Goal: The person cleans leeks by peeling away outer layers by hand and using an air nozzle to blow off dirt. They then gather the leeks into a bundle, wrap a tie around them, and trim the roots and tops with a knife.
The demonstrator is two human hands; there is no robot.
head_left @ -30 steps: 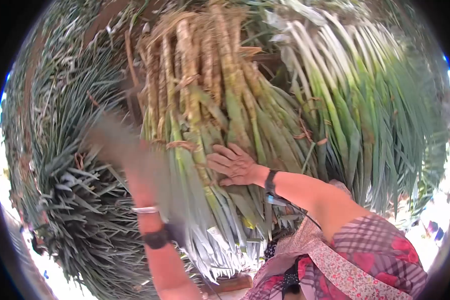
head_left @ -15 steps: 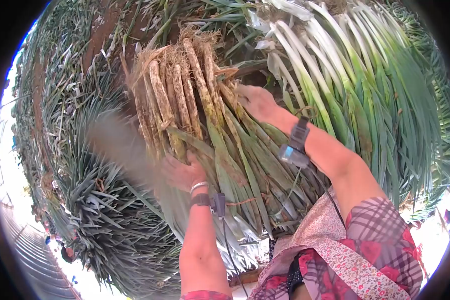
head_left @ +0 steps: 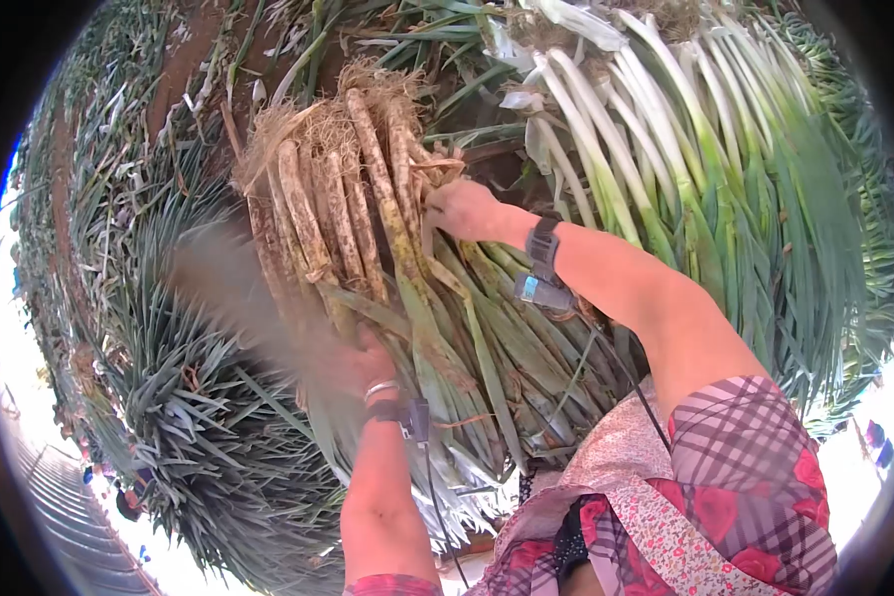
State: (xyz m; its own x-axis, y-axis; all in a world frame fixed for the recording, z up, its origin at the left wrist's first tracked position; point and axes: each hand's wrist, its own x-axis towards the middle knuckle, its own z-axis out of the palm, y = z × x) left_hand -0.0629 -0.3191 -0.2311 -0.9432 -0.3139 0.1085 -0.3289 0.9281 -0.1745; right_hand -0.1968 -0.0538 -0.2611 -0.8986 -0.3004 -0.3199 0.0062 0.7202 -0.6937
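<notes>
Soil-stained, unpeeled green onions (head_left: 343, 214) lie in a heap in front of me, their dry roots toward the far side and leaves toward my body. My right hand (head_left: 464, 209) is closed around the stalk and loose dry skin of a green onion at the heap's right edge. Lower on the left, my left hand (head_left: 360, 366) rests over the stalks where they turn to leaf, its fingers largely hidden by a grey smear across the view. Both wrists carry dark straps with small cabled devices.
Peeled green onions (head_left: 656, 129) with white stems lie in a row at the right. A dense pile of green leaf tops (head_left: 209, 447) rises on the left. Leaf scraps (head_left: 199, 79) litter the brown ground at the far left. Cables run from both wrists toward my apron (head_left: 656, 507).
My right hand has moved left and slightly down, closing in on the stalk at the heap's right edge. My left hand has shifted slightly left and lower. The camera view has shifted a little.
</notes>
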